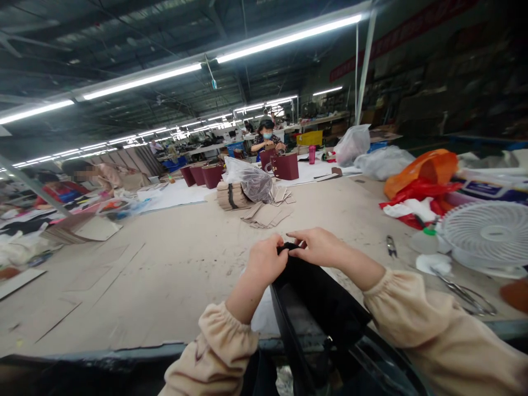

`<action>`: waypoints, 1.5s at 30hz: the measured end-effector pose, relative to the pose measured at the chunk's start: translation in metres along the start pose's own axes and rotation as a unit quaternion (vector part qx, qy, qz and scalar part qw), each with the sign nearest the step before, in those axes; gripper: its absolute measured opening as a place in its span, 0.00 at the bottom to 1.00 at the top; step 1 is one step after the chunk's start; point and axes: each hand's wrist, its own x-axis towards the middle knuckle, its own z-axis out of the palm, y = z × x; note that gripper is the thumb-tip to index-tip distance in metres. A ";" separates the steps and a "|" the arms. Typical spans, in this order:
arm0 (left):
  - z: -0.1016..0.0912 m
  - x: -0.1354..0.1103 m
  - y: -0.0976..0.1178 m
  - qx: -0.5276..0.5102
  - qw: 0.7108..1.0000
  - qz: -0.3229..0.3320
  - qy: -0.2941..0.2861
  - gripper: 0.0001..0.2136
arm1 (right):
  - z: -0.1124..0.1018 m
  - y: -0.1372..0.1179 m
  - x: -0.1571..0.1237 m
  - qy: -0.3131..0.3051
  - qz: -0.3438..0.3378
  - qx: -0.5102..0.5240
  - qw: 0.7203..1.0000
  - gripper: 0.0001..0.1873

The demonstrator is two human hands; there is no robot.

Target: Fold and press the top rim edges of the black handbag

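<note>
Black bag [322, 291], at the lower centre of the frame, with its long axis slanting from the grip downward and to the right. The left hand [266, 261] pinches its far end between thumb and fingers; the right hand [322, 247] meets that end from the right, thumb against the material and forefinger arched over it, though from this angle one cannot tell whether it pinches. Both hands are about equally near that end, the bag's body extending from them toward the wearer. On the table [173, 286], at right, are scissors [456, 287], thread snips [391, 246] and a white fan [490, 234]. Beyond, at upper centre: a cardboard stack [224, 195], maroon bags [285, 166] and a co-worker [266, 133].
</note>
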 end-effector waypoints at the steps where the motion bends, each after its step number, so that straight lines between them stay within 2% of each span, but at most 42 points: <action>1: -0.002 -0.002 0.000 -0.017 1.000 -0.008 -0.001 0.10 | 0.003 0.001 0.001 0.009 -0.017 0.012 1.000 0.25; 5: -0.013 -0.011 -0.001 0.000 0.998 -0.040 -0.056 0.24 | 0.013 0.005 0.008 0.010 -0.085 0.041 0.995 0.20; 10: -0.017 -0.012 0.001 0.080 0.990 -0.051 -0.100 0.14 | 0.017 0.012 0.014 0.021 -0.093 0.048 0.994 0.16; 16: -0.013 -0.006 0.004 0.109 0.989 -0.038 -0.097 0.14 | 0.014 0.011 0.017 0.016 -0.081 0.011 0.996 0.14; 25: -0.009 -0.006 0.001 0.103 0.991 -0.028 -0.083 0.16 | 0.014 0.016 0.019 0.012 -0.078 0.025 0.997 0.14; 34: -0.011 -0.007 -0.002 0.073 0.992 -0.038 -0.092 0.11 | 0.015 0.017 0.019 0.017 -0.075 0.042 0.996 0.13; 38: -0.011 -0.005 -0.002 0.092 0.991 -0.038 -0.093 0.09 | 0.014 0.014 0.019 0.016 -0.084 0.039 0.996 0.12; 45: -0.007 -0.002 -0.003 0.099 0.992 -0.035 -0.067 0.13 | 0.009 0.008 0.017 0.017 -0.076 0.038 0.996 0.12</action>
